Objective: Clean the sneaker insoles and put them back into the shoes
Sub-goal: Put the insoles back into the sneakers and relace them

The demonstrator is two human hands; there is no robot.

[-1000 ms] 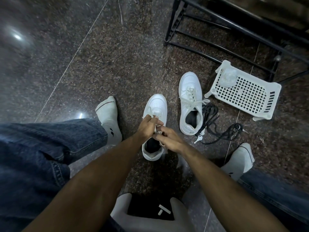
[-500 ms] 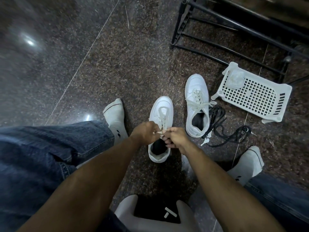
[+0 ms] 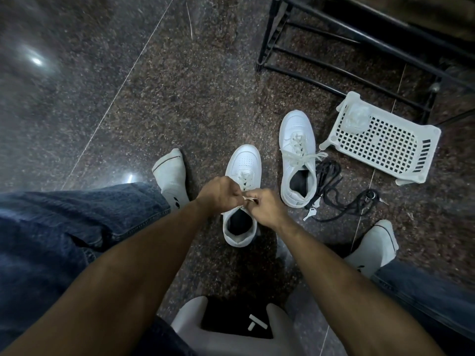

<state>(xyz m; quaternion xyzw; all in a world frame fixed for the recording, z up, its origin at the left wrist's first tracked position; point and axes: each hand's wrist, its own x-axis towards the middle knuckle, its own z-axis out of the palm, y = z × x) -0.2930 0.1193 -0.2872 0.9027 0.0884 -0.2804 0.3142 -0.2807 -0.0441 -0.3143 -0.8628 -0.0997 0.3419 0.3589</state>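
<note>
Two white sneakers stand on the dark stone floor, toes pointing away from me. The near sneaker [image 3: 244,163] is between my feet, and a dark insole [image 3: 237,222] shows in its opening. My left hand [image 3: 221,194] and my right hand [image 3: 264,206] meet over its tongue, each pinching a white lace [image 3: 248,199]. The second sneaker [image 3: 298,140] stands to the right with its laces tied in a bow and a dark insole [image 3: 299,182] inside.
A white perforated plastic basket [image 3: 380,142] lies at the right, with a black metal rack [image 3: 334,42] behind it. A black cord with keys [image 3: 331,196] lies beside the second sneaker. My socked feet [image 3: 171,173] and jeans flank the shoes.
My hands have drawn together over the near sneaker's laces and pulled them back toward the shoe's opening. The camera view has shifted slightly.
</note>
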